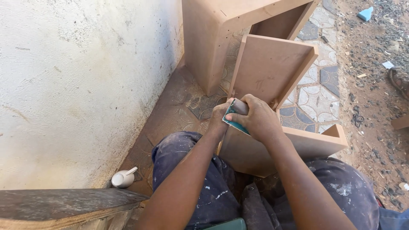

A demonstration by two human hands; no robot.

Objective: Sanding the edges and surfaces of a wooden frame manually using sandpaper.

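Brown board, smooth & flat: that's what our hands work on. It's a small open box frame [272,85] made of brown boards, sitting btw our knees & leaning away from us. Its long side runs from our lap up toward the top of the view, tipped a bit to the right. The open side faces right.

Our right hand [257,119] is closed tight round a piece of sandpaper [234,117]. The paper is teal on one side & looks wrapped over a small block; we can't see the block well. It sits on the near left corner of the frame, where two boards meet. Our left hand [219,119] is mostly hidden behind the right one. It touches the frame's left edge & the paper, fingers curled, but we can't tell how hard it holds.

A bigger box [213,38] of the same brown board stands just behind the frame, close to the white wall [76,85]. The floor has patterned tiles [315,98]; dirt w/ wood bits lies to the right. A small white pot w/ a stick in it [123,178] sits by the wall, near our left knee. A dusty wood bench [64,208] is at the bottom left. Our dusty blue trousers [191,179] fill the bottom.
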